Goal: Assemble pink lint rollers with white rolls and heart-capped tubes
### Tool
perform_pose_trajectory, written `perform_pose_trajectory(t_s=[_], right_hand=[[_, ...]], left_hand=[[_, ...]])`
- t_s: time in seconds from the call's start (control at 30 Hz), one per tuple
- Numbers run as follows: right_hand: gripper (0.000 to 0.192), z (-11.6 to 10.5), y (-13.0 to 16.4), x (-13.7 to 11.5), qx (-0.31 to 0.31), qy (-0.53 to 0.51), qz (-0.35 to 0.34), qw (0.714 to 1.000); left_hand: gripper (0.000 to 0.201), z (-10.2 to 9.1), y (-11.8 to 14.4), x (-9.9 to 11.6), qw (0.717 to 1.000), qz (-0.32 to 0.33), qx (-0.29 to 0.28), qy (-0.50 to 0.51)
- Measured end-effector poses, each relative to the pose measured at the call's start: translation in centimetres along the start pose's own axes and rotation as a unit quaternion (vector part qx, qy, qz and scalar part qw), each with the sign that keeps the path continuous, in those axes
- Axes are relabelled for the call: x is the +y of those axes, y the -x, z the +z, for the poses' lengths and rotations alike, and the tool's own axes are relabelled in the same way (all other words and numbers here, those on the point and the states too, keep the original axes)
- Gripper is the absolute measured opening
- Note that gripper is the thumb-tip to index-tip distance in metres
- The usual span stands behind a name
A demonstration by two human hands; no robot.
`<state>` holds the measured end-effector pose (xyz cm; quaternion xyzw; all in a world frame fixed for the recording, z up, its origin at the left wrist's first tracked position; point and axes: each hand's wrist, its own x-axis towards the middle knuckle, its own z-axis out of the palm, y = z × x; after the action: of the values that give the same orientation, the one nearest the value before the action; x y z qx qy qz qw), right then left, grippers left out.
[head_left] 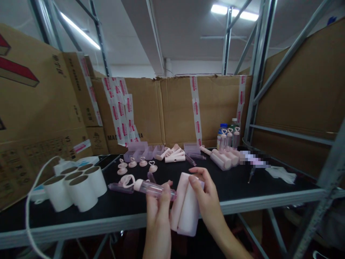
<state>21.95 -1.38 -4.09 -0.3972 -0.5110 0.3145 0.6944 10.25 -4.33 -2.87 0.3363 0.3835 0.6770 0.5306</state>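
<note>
Pink clamshell case, upright, half-open

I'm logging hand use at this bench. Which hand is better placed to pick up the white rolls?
Probably the left hand: the white rolls stand on its side, though it holds a clear tube. The right hand grips the pink cover.

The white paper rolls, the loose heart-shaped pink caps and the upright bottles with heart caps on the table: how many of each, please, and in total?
White paper rolls, standing at the left of the table: 6
Loose heart-shaped pink caps, lying on the black top: 5
Upright bottles with heart caps, at the back right: 3
Total: 14
</note>
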Motion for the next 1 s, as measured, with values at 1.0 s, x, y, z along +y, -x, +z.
perform_pose_trajectory(t_s=[1.0], right_hand=[[0.052,-9.7,-8.1,7.7,-0.002,0.459,-0.152,0.875]], left_hand=[[0.042,-8.5,-9.1,7.8,0.821,0.282,0.038,-0.496]])
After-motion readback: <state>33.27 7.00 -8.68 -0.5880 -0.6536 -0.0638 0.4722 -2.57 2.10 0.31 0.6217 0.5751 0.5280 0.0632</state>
